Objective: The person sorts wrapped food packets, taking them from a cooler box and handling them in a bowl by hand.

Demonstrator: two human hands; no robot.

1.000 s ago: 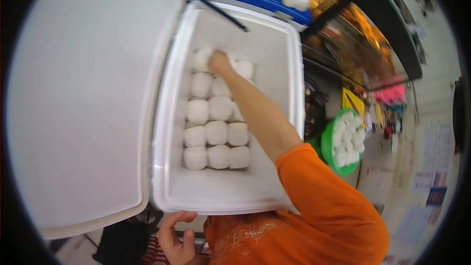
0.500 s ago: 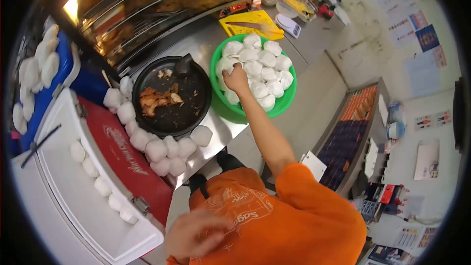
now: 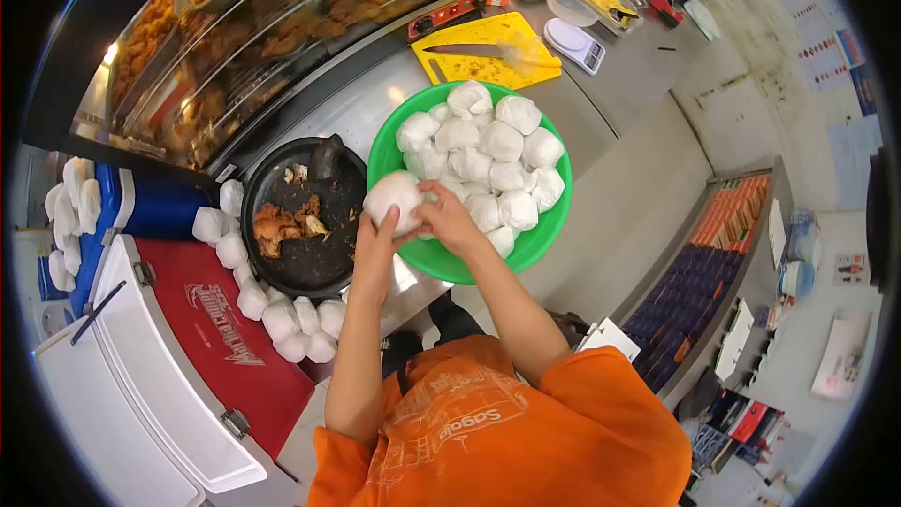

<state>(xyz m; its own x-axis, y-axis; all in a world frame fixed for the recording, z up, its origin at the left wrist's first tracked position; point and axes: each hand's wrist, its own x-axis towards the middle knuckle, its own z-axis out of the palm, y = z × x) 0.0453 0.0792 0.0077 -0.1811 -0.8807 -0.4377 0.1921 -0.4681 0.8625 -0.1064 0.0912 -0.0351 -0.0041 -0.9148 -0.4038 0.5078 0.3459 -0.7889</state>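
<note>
A round white paper-wrapped bundle is held between both hands at the left rim of a green basin. My left hand grips it from below, with the thumb up along its side. From the right, my right hand presses its curled fingers against the bundle. The basin is heaped with similar white bundles. Left of the hands lies a black stone mortar with torn pieces of fried chicken and a dark pestle in it.
More white bundles line the counter around the mortar. A red cooler stands at left. Behind are a glass food warmer, a yellow cutting board with a knife, and a white scale. Shelves stand at right.
My right hand has come back from the heap toward me, and a bundle is now between both hands. My left hand has risen from near the shirt to the bundle. The view has shifted.
</note>
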